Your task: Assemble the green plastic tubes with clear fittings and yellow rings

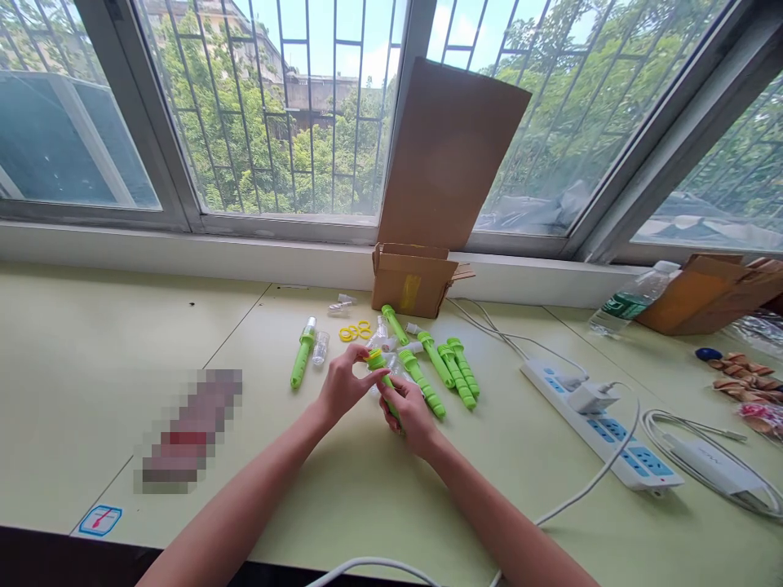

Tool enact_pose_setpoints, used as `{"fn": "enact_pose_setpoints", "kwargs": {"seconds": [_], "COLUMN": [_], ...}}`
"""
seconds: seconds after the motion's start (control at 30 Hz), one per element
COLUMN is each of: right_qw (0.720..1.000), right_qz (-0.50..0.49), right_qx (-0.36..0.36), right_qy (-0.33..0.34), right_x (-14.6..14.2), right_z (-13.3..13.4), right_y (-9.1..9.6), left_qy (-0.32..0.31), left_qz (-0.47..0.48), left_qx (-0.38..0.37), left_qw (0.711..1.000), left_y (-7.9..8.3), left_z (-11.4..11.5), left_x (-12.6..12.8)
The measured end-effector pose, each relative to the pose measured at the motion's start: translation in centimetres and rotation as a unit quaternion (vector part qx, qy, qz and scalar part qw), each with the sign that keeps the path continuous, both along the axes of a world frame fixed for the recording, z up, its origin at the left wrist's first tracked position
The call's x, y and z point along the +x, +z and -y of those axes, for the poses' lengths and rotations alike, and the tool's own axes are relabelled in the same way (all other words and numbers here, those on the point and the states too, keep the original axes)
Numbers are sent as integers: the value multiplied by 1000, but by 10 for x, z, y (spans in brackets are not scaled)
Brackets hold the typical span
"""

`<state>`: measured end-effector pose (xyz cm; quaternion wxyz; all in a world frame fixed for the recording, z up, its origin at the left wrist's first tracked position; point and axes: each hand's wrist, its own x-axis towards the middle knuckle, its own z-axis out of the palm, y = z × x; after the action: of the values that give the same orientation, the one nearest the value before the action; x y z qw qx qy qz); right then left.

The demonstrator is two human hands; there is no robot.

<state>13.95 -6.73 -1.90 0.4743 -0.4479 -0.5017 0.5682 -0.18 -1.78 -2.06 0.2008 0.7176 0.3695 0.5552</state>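
Observation:
My right hand (414, 414) is closed around a green plastic tube (378, 362) with a wider threaded head, held tilted above the table. At that head, the thumb and forefinger of my left hand (341, 381) pinch a yellow ring (372, 354). More yellow rings (350, 333) lie just beyond my left hand. To the right of my hands are several loose green tubes (422, 383). Another green tube (301, 359) with a clear tip lies to the left, beside a clear plastic cap (320, 348). Clear plastic pieces behind my hands are partly hidden.
An open cardboard box (407, 281) stands against the window sill. On the right are a white power strip (603, 428) with cables, a coiled charger (713, 465), a water bottle (636, 297) and another cardboard box (691, 297). A blurred-out object (192, 428) lies left.

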Motion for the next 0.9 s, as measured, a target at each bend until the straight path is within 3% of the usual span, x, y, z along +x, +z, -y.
{"fn": "enact_pose_setpoints", "kwargs": {"seconds": [0.33,0.57,0.67,0.73,0.8,0.9], "right_qw": [997,985,985,993,999,971], "right_qz": [-55,-121,-107,-54,39,185], "right_qx": [-49,-96,-103,-78,-8,137], "right_qy": [27,83,92,74,27,-66], "right_x": [1,4,4,4,3,2], "right_z": [2,3,3,2,2,2], "right_y": [2,9,8,8,7,6], "left_qy": [-1,-31,-31,-27,-19,-4], "left_qz": [25,52,63,64,62,54], "left_qx": [3,-6,-9,-10,-3,15], "left_qw": [1000,998,997,998,998,998], "left_y": [4,5,5,5,4,3], "left_z": [-1,0,0,0,0,0], "left_x": [0,1,2,2,2,1]}}
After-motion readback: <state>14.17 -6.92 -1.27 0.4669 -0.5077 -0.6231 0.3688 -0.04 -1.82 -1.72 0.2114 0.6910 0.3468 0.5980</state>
